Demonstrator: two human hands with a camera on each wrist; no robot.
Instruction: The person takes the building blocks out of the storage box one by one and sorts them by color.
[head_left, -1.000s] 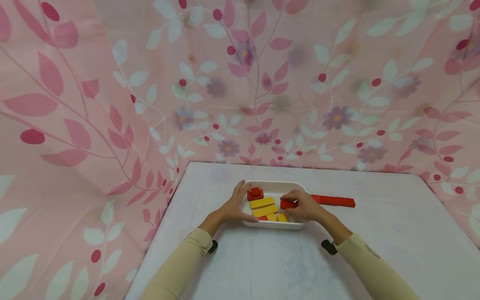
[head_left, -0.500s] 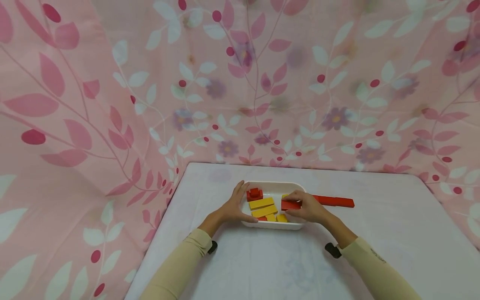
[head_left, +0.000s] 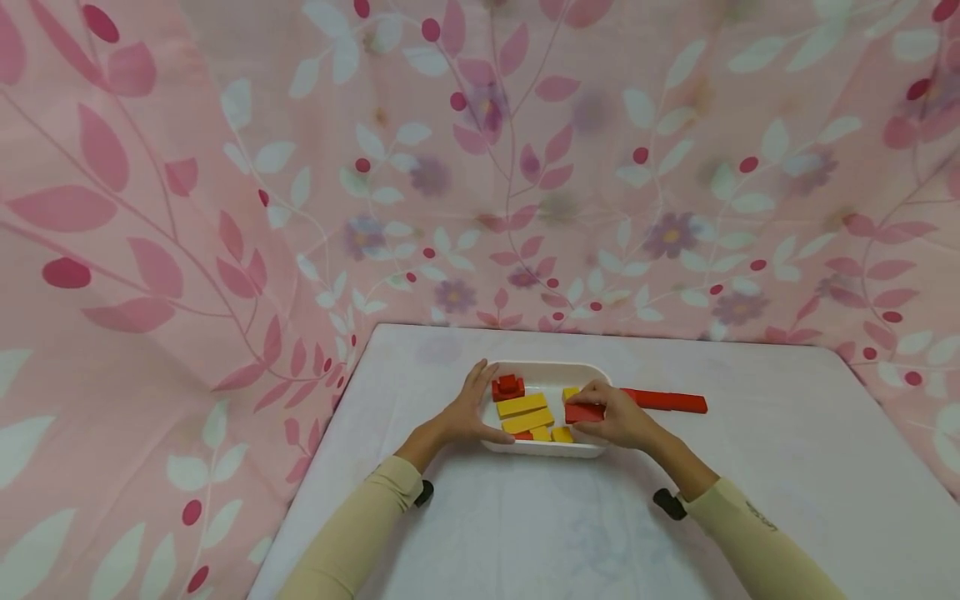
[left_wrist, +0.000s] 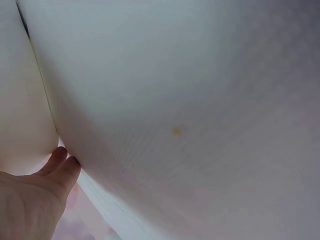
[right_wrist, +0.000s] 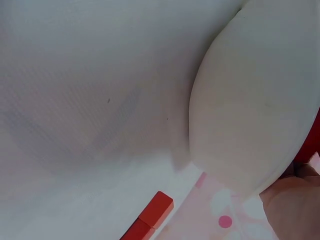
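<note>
A white tray (head_left: 555, 450) holds several red and yellow wooden blocks. My left hand (head_left: 463, 418) spans its left end, thumb at the front rim and fingers at the back; in the left wrist view its fingertips (left_wrist: 71, 162) lie against the tray. At the tray's right end my right hand (head_left: 621, 417) pinches a red block (head_left: 583, 413) between thumb and fingers, low over the inside. In the right wrist view the tray's outer wall (right_wrist: 250, 100) covers most of that block. Two long yellow blocks (head_left: 521, 406) lie side by side left of the held one.
Small yellow blocks (head_left: 562, 434) lie along the tray's front wall, another yellow block (head_left: 570, 392) behind the held one. Stacked red pieces (head_left: 508, 387) occupy the back left corner. On the white-covered table (head_left: 750, 467), a row of red blocks (head_left: 671, 402) extends right of the tray.
My right hand has shifted slightly right and turned the red block, so more of its face shows. The yellow block behind it has come into sight. My left hand stays at the tray's end.
</note>
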